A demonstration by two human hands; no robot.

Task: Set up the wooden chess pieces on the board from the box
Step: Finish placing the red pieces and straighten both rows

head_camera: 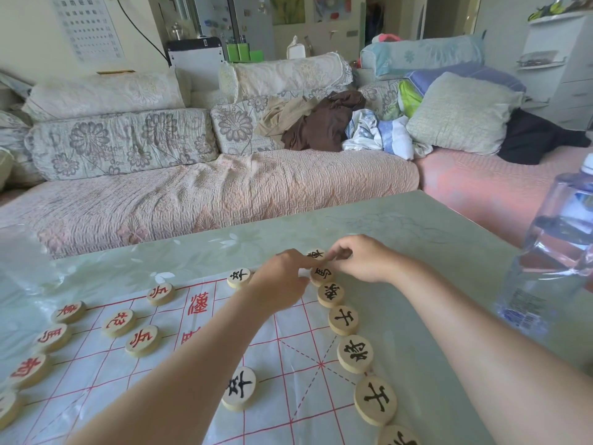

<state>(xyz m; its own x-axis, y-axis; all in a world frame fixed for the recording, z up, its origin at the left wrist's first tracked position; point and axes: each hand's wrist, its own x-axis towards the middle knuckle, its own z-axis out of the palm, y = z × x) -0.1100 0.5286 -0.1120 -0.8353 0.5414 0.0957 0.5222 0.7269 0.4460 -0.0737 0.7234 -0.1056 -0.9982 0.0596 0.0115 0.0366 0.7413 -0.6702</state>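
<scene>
Table (pixel 417 226): a smooth, glossy pale-green cover with a faint floral print.

Board (pixel 282 354): a thin white sheet ruled in red lines, lying flat on the table. It has dashed diagonals at the right and a large red character 漢 (pixel 199 303) near the middle.

Red pieces (pixel 117 322): seven pale wooden discs with red carved characters sit on the board's left part, well apart from one another. Two read 兵.

Black pawns (pixel 239 388): two discs of the same wood, each marked 卒 in black. One is near the camera and one is at the far edge.

Left hand (pixel 282 281): its back faces the camera. The index finger is stretched straight onto the corner piece (pixel 316 254) and the thumb lies just beside the next disc, marked 馬. It grips nothing.

Right hand (pixel 362 258): the fingers are curled, with thumb and fingertip pinching the right rim of the corner piece, whose character is partly covered.

Black row (pixel 355 353): discs line the board's right edge, close together. In order from the hands they read 馬, one not legible to me, 士, 將, 士, and a last one cut off by the frame.

Bottle (pixel 552 252): clear ribbed plastic, upright at the table's right. Its blue-and-white label has print too small to read.
</scene>
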